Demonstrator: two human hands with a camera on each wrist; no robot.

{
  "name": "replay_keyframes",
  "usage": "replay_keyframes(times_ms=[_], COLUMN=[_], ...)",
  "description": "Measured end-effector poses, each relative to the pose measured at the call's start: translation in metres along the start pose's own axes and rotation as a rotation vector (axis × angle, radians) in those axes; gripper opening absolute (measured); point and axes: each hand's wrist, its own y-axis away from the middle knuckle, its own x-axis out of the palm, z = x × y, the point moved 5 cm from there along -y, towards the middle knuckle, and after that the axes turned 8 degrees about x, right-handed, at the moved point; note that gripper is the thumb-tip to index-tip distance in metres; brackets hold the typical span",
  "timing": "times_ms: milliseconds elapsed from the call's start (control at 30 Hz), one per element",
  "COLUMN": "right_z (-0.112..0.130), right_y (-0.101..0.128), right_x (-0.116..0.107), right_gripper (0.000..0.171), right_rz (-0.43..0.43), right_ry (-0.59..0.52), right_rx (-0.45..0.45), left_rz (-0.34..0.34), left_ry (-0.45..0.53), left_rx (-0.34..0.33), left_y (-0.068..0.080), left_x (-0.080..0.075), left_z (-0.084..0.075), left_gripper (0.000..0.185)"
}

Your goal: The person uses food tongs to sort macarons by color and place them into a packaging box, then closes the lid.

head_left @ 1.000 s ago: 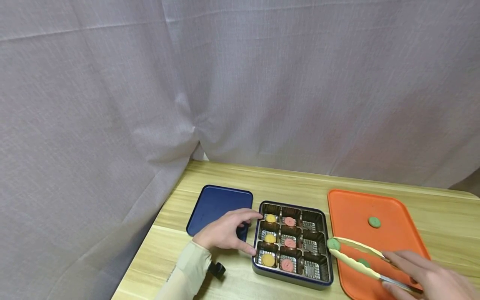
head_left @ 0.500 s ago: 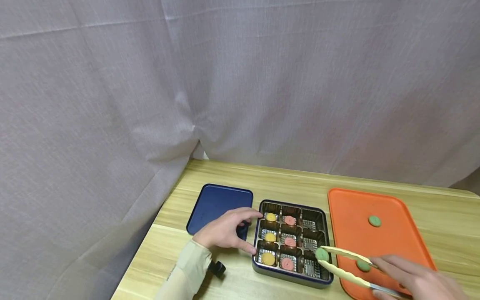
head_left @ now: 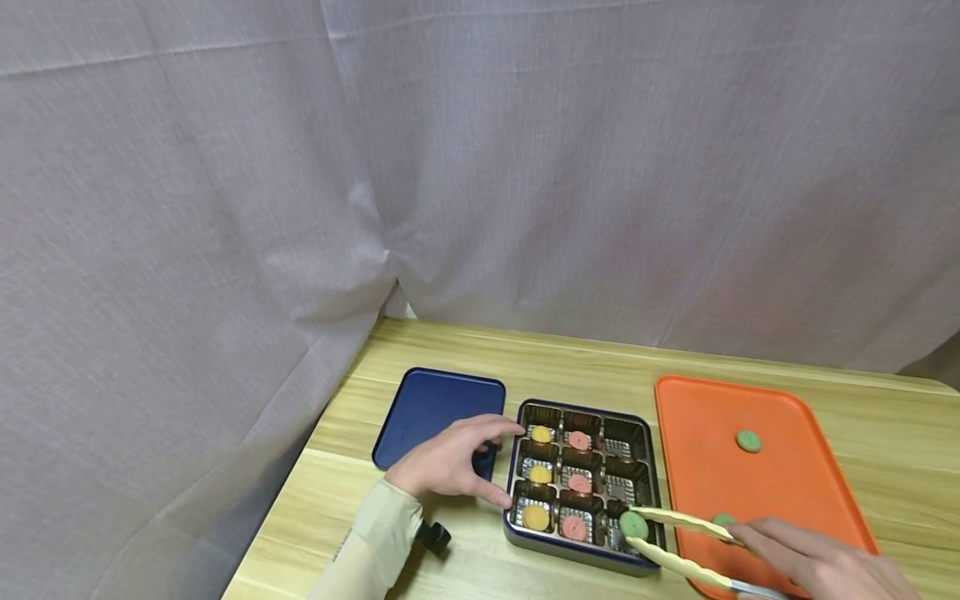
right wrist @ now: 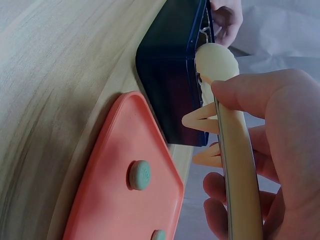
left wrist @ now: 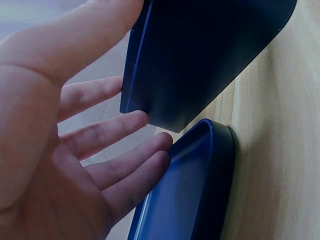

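Holding pale yellow plastic tongs (head_left: 678, 542), the person's right hand (head_left: 821, 567) has its fingers curled round the handles, the tips clamped on a round green cookie (head_left: 633, 524). Over the last second the cookie has travelled from above the orange plastic tray (head_left: 705, 417) to the near right compartment of the dark blue nine-compartment tin (head_left: 581, 560), where it sits low between the dividers, apparently about to be let go. Two more green cookies remain on the tray. The left hand (head_left: 450, 462), fingers relaxed and spread, has stayed against the tin's left wall, steadying it, beside the flat blue lid (head_left: 427, 404) on the wooden table (head_left: 465, 350).
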Motion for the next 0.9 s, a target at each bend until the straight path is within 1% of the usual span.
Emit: replay_keyframes(times_ms=[200,433,500,633,767,867,900], right_z=[0.007,0.003,0.002,-0.001,-0.006,-0.009,-0.011], right_y=[0.001,0.002,0.003,0.003,0.006,0.01,0.011], right_x=[-0.004,-0.002,0.0,0.0,-0.001,-0.002,-0.002], right_gripper=[0.079,0.09,0.091,0.089,0.087,0.086,0.085], right_rz=[-0.069,-0.032,-0.027,-0.045,-0.089,-0.141,-0.133], right_ry=[-0.027,0.008,0.015,0.006,-0.037,-0.061,-0.059], right_rx=[-0.012,0.005,0.008,-0.002,-0.014,-0.027,-0.028], left_rz=[0.005,0.008,0.009,0.01,0.011,0.01,0.009], left_ry=[0.011,0.015,0.011,0.01,0.012,0.018,0.019], left_rx=[-0.012,-0.018,-0.02,-0.032,-0.037,-0.036,-0.033], left_y=[0.0,0.001,0.002,0.002,0.002,0.002,0.002], left_x=[0.0,0.001,0.001,0.002,0.002,0.002,0.002], left_z=[0.001,0.001,0.001,0.002,0.002,0.002,0.001], left_gripper=[0.095,0.095,0.095,0.096,0.096,0.096,0.096])
